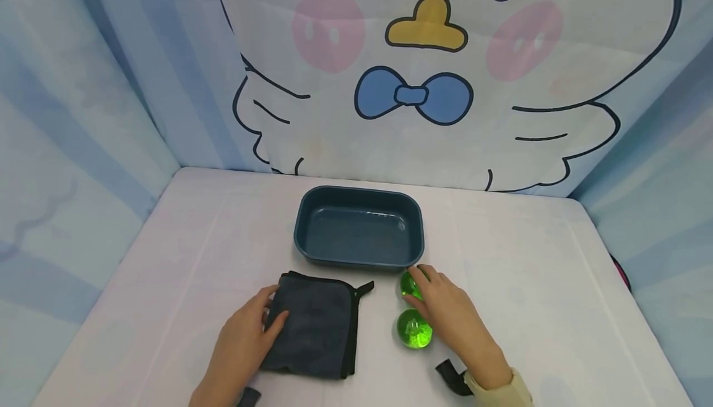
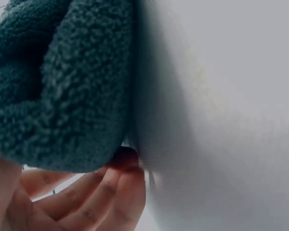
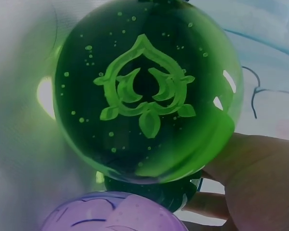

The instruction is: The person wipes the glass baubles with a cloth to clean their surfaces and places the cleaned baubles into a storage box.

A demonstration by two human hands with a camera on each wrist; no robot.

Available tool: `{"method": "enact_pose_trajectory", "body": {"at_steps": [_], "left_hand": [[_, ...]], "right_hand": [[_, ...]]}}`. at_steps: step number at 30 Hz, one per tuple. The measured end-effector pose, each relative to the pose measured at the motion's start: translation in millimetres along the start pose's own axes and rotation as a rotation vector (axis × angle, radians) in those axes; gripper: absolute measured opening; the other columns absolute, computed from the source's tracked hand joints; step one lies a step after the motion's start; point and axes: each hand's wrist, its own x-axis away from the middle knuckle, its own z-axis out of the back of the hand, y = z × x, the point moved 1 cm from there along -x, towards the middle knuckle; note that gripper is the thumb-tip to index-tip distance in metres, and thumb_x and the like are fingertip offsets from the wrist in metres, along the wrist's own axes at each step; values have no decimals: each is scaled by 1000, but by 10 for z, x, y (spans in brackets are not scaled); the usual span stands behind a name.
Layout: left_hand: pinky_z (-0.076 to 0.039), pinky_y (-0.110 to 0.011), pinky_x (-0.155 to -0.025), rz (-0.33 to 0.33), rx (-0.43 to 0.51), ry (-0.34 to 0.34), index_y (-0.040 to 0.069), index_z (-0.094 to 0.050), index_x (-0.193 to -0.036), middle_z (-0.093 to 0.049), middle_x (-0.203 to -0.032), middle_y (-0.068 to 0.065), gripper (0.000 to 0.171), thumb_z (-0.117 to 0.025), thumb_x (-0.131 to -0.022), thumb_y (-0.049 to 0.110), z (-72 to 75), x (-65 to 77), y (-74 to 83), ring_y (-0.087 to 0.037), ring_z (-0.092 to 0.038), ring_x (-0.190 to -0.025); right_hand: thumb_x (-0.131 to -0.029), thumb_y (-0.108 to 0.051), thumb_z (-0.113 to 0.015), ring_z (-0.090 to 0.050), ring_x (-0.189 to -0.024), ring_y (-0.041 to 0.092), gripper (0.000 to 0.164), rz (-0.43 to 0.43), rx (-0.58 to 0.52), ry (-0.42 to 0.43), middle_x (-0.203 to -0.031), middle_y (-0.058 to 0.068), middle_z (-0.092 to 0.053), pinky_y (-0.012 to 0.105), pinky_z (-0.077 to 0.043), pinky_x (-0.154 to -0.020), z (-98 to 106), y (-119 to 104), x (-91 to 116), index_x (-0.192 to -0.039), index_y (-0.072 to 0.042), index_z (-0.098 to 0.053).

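Note:
A folded dark grey towel (image 1: 314,326) with black edging and a hanging loop lies on the table. My left hand (image 1: 241,342) grips its left edge, thumb on top; the left wrist view shows the fingers (image 2: 94,197) at the edge of the fluffy towel (image 2: 86,86). My right hand (image 1: 445,305) holds the farther green glass ball (image 1: 409,284), thumb and fingers around it, partly covering it. A second green ball (image 1: 414,329) sits just nearer, beside the right thumb. In the right wrist view this nearer ball (image 3: 144,91), bearing an emblem, largely hides the other.
A dark blue rectangular dish (image 1: 359,258) stands behind the towel and balls. The white-covered table (image 1: 529,271) meets printed curtains (image 1: 412,147) at the back and sides. Dark strap pieces (image 1: 453,377) show near the wrists. A rounded purple shape (image 3: 113,214) lies low in the right wrist view.

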Motion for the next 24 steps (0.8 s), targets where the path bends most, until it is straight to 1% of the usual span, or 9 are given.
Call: {"method": "enact_pose_trajectory", "body": {"at_steps": [3, 8, 12, 16, 19, 22, 24], "left_hand": [[-52, -33, -65, 12, 44, 3, 8, -57, -131, -69, -96, -7, 51, -77, -87, 25, -7, -13, -16, -11, -59, -73], [-53, -33, -67, 26, 106, 4, 3, -59, -130, -67, -95, -7, 52, -79, -85, 21, 1, -15, -27, -11, -59, -75], [-51, -30, -66, 64, 178, -17, 2, -62, -128, -67, -95, -5, 51, -80, -84, 20, 8, -25, -47, -10, -57, -75], [-49, -26, -65, 108, 262, -38, 4, -63, -127, -66, -95, -3, 49, -79, -84, 21, 3, -29, -84, -9, -57, -76], [-48, -24, -64, 116, 320, -17, 8, -64, -126, -65, -95, -3, 46, -79, -84, 19, -5, -26, -100, -10, -56, -76], [-47, -24, -64, 103, 357, 19, 10, -65, -124, -65, -94, -4, 43, -78, -84, 16, -7, -26, -104, -11, -56, -76], [-48, -24, -66, 100, 369, 26, 11, -66, -123, -65, -93, -3, 42, -78, -84, 16, -1, -26, -101, -11, -57, -77]], "right_hand": [[-86, -28, -78, -66, -107, 31, 54, -16, -28, -9, -122, 16, -63, 44, -60, -84, -4, 9, -4, -129, -3, -59], [-87, -34, -77, -64, -109, 30, 56, -50, -89, -35, -124, 14, -62, 45, -58, -89, -4, 27, 3, -130, -3, -59], [-86, -29, -78, -64, -112, 30, 53, -34, -102, -24, -124, 14, -62, 45, -57, -92, 2, 38, 3, -129, -3, -60], [-84, -25, -80, -63, -113, 30, 52, -21, -128, -20, -124, 13, -63, 45, -56, -93, 3, 49, -3, -128, -3, -62], [-83, -23, -81, -64, -113, 30, 51, -21, -161, -12, -123, 12, -64, 44, -56, -94, 4, 63, 0, -127, -2, -63], [-82, -22, -82, -64, -113, 29, 51, -14, -178, -1, -123, 11, -64, 43, -56, -94, 5, 77, 3, -126, -2, -63], [-82, -22, -82, -65, -112, 28, 52, -9, -184, 9, -123, 11, -64, 43, -56, -94, 3, 85, 1, -126, -2, -63]]}}
